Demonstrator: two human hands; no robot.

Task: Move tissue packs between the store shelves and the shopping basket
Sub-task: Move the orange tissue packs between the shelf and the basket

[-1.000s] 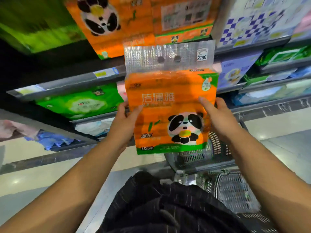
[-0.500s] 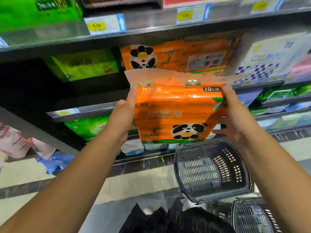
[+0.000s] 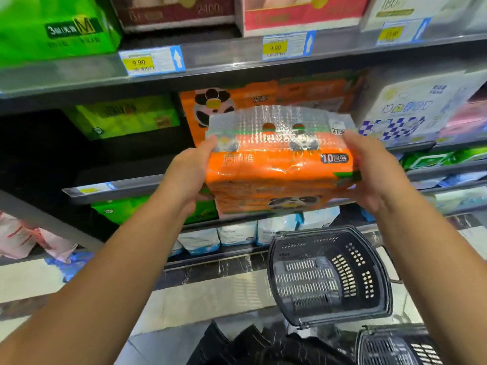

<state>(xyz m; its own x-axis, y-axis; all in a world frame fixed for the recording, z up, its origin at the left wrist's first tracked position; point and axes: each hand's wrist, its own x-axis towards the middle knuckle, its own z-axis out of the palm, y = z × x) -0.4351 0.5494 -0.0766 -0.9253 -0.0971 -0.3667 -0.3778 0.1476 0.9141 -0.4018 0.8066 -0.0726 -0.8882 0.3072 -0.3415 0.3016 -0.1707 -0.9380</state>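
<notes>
One orange tissue pack [image 3: 279, 172], its clear handle flap pointing toward the shelves, is held in the air in front of the middle shelf [image 3: 118, 187]. It is tipped nearly flat, with the left hand [image 3: 189, 175] gripping its left end and the right hand [image 3: 376, 175] cupping its right end, fingers curled underneath. It is level with the matching orange packs [image 3: 303, 93] stacked on that shelf and well above the shopping basket [image 3: 379, 285]. I judge this the shelf end of a transfer, most likely the pack going in beside its twins; the next move calls for pushing it forward flap-first, over the shelf lip, before both hands let go. The basket shows only its slotted floor, with nothing inside. A second basket [image 3: 395, 346] at the lower right is cut off, so I cannot tell what it holds.
</notes>
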